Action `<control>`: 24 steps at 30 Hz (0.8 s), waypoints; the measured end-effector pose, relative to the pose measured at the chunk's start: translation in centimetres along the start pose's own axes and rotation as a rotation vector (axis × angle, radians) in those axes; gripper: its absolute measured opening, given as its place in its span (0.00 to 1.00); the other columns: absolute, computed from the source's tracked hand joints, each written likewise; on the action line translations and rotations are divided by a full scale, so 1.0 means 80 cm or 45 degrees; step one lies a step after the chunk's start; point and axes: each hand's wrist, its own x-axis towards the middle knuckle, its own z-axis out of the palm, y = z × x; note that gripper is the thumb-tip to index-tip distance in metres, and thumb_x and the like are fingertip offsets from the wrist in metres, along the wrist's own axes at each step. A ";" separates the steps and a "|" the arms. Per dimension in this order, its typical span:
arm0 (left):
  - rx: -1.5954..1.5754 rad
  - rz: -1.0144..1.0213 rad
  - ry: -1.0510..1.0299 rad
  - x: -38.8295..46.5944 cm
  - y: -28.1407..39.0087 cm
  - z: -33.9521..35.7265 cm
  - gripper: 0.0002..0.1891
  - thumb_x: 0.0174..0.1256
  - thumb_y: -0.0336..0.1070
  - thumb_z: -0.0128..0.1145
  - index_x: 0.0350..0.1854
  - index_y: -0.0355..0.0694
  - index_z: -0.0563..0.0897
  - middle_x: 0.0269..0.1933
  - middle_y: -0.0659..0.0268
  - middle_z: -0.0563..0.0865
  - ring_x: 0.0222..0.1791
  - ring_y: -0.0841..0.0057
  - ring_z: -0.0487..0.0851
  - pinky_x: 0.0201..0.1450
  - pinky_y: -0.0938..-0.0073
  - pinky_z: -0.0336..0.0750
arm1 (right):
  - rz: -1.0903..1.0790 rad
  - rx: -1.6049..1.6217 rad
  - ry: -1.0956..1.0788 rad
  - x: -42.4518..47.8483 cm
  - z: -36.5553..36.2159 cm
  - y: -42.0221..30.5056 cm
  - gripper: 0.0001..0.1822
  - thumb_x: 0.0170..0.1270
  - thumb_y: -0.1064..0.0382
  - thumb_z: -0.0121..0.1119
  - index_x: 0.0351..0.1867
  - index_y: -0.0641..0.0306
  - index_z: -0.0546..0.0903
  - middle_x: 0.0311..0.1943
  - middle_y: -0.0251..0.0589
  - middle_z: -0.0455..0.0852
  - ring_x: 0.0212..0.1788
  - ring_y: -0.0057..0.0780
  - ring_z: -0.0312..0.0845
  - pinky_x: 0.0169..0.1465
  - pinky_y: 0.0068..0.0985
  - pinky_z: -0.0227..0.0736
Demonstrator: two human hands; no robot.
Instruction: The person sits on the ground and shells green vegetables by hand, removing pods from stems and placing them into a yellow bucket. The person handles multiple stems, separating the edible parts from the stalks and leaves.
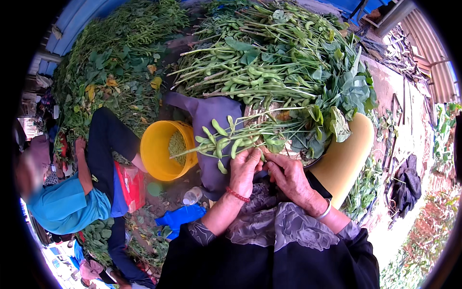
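A soybean stalk with green pods (223, 142) lies crosswise before me, its leafy end to the right and its bare end over a yellow bucket. My left hand (243, 173), with a red bead bracelet at the wrist, pinches the stalk near its pods. Close beside it, my right hand (294, 177), with a metal bangle, has its thumb and fingers on a green pod (262, 157). The yellow bucket (147, 151), tipped towards me, holds loose pale green beans (177, 146). Purple cloth (216, 115) covers the leg beneath the stalk.
Ahead lies a heap of cut soybean plants (260, 61), with a leafier heap (119, 54) at the left. A person in a blue shirt (68, 206) sits at the left by a red box (134, 184). A clear plastic bottle (192, 195) and blue plastic (180, 218) lie near my left forearm.
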 end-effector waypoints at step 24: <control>0.136 -0.110 -0.240 0.000 0.012 -0.012 0.12 0.68 0.40 0.49 0.42 0.37 0.78 0.31 0.74 0.78 0.24 0.91 0.68 0.23 0.92 0.59 | -0.133 -0.267 0.178 0.007 -0.011 0.009 0.06 0.60 0.65 0.56 0.36 0.63 0.80 0.27 0.34 0.81 0.23 0.25 0.74 0.25 0.21 0.69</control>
